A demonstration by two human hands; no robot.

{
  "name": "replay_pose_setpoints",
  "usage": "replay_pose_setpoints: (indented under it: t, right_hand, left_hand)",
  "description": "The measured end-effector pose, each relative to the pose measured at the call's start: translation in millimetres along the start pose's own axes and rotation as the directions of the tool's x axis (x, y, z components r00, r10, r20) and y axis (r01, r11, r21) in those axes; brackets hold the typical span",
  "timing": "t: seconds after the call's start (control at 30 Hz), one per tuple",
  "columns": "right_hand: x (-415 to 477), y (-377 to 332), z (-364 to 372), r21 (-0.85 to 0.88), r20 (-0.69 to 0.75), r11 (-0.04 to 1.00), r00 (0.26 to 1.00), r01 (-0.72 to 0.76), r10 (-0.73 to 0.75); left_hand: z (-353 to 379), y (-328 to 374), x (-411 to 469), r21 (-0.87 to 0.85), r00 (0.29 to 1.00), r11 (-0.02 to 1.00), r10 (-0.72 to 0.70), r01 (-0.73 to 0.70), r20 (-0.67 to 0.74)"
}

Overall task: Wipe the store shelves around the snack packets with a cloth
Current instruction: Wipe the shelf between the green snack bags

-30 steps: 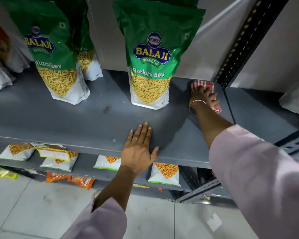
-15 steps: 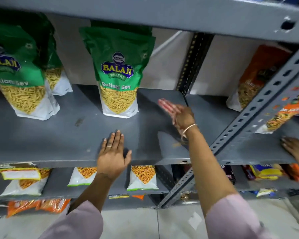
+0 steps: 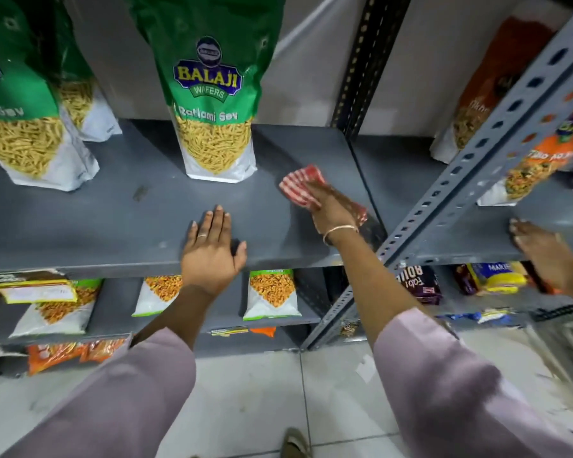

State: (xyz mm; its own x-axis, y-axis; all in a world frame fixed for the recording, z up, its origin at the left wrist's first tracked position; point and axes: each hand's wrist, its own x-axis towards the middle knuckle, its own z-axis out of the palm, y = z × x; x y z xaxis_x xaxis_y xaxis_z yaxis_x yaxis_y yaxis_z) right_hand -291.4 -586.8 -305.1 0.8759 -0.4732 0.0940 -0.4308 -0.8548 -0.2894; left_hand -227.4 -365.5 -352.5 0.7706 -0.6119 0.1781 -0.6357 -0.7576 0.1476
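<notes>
A grey metal shelf (image 3: 119,226) carries upright green Balaji Ratlami Sev packets: one in the middle (image 3: 212,104), one at the left (image 3: 20,120) with another behind it. My right hand (image 3: 333,209) presses a red-and-white striped cloth (image 3: 300,186) flat on the shelf, just right of the middle packet's base. My left hand (image 3: 212,252) lies palm down with fingers spread on the shelf's front edge, holding nothing.
A perforated slanted upright (image 3: 477,173) divides this bay from the right bay, where orange snack packets (image 3: 543,140) stand. Another person's hand (image 3: 540,252) rests on the right shelf. Lower shelves hold small packets (image 3: 272,295). Tiled floor lies below.
My right hand came forward from the shelf's back right corner, lifted briefly, and now presses the cloth on the shelf nearer the middle packet. My left hand has stayed put.
</notes>
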Motion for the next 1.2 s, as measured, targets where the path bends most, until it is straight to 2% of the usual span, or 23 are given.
replay_pose_setpoints:
  t: [0.03,0.1,0.17,0.23,0.27,0.3,0.33,0.37,0.4,0.43,0.5,0.53,0.6,0.67,0.7,0.77,0.8,0.87,0.93,1.0,1.1,1.13,1.2]
  right_hand:
    - [-13,-5,3,-0.011,0.063,0.995,0.993,-0.102,0.103]
    - [-41,-17,1,-0.062,0.022,0.983,0.984,-0.174,0.176]
    - [-67,-23,-3,-0.061,0.01,0.989,0.99,-0.138,0.138]
    - [-90,-29,-14,-0.049,0.134,0.998,0.989,-0.048,0.054]
    - [-98,-32,-27,0.022,0.276,1.0,0.961,0.01,-0.016]
    - [-104,-35,-44,0.212,0.388,0.977,0.917,0.012,-0.095]
    - [-103,-37,-61,0.438,0.443,0.897,0.883,-0.061,-0.156]
    - [-96,-36,-73,0.618,0.423,0.769,0.894,-0.165,-0.149]
    - [-85,-30,-80,0.704,0.36,0.675,0.93,-0.219,-0.073]
    - [-68,-25,-81,0.727,0.294,0.629,0.953,-0.275,0.076]
    - [-44,-19,-72,0.758,0.201,0.544,0.921,-0.361,0.333]
    - [-39,-21,-63,0.76,0.207,0.51,0.895,-0.401,0.396]
    - [-47,-34,-40,0.492,0.194,0.741,0.887,-0.457,0.419]
    - [-63,-55,-13,0.106,0.078,0.871,0.877,-0.48,0.474]
    - [-74,-67,-1,0.04,0.007,0.913,0.914,-0.406,0.406]
    - [-93,-76,25,0.042,-0.054,0.977,0.976,-0.208,0.211]
    - [-102,-79,29,0.099,-0.131,0.982,0.976,-0.161,0.174]
    - [-96,-66,21,0.087,-0.167,0.968,0.955,-0.234,0.246]
    - [-62,-38,16,0.003,-0.082,0.925,0.922,-0.381,0.38]
    - [-17,-2,11,-0.085,-0.013,0.926,0.93,-0.367,0.367]
    - [36,40,7,-0.062,-0.115,0.918,0.916,-0.393,0.384]
    - [49,44,1,-0.093,-0.114,0.899,0.902,-0.428,0.417]
    - [77,53,-10,0.013,-0.087,0.913,0.909,-0.407,0.407]
  left_hand:
    - [0,0,0,-0.002,1.0,1.0,-0.001,0.001,0.001]
    - [-2,1,0,-0.005,1.0,1.0,-0.005,0.006,0.003]
    - [-4,2,0,-0.011,1.0,1.0,-0.014,0.014,0.008]
    - [-4,2,0,-0.019,1.0,1.0,-0.017,0.018,0.016]
    - [-5,2,0,-0.019,1.0,1.0,-0.015,0.016,0.018]
    - [-5,2,0,-0.019,1.0,1.0,-0.014,0.014,0.014]
    - [-6,2,0,-0.024,1.0,1.0,-0.015,0.015,0.012]
    - [-6,3,0,-0.03,1.0,0.999,-0.016,0.017,0.013]
    - [-6,3,0,-0.033,1.0,0.999,-0.02,0.021,0.018]
    - [-7,3,0,-0.031,1.0,0.999,-0.024,0.024,0.018]
    - [-8,4,0,-0.025,1.0,0.999,-0.021,0.021,0.016]
    - [-7,4,0,-0.029,1.0,0.999,-0.02,0.021,0.021]
    - [-7,3,0,-0.037,1.0,0.999,-0.019,0.02,0.011]
    - [-5,2,0,-0.034,1.0,0.999,-0.017,0.017,0.009]
    - [-5,2,1,-0.031,1.0,0.999,-0.018,0.018,0.015]
    - [-3,1,2,-0.039,1.0,0.999,-0.019,0.02,0.02]
    - [-2,1,2,-0.032,1.0,0.999,-0.018,0.018,0.01]
    - [0,0,2,-0.026,1.0,0.999,-0.021,0.021,-0.009]
    - [0,0,2,-0.045,1.0,0.999,-0.022,0.022,-0.006]
    - [0,2,3,-0.043,0.999,0.999,0.003,-0.005,-0.044]
    - [-6,14,9,-0.039,0.995,0.997,0.056,-0.059,-0.086]
    - [-11,22,14,-0.051,0.994,0.996,0.062,-0.067,-0.089]
    - [-17,38,16,-0.085,0.991,0.992,0.086,-0.094,-0.101]
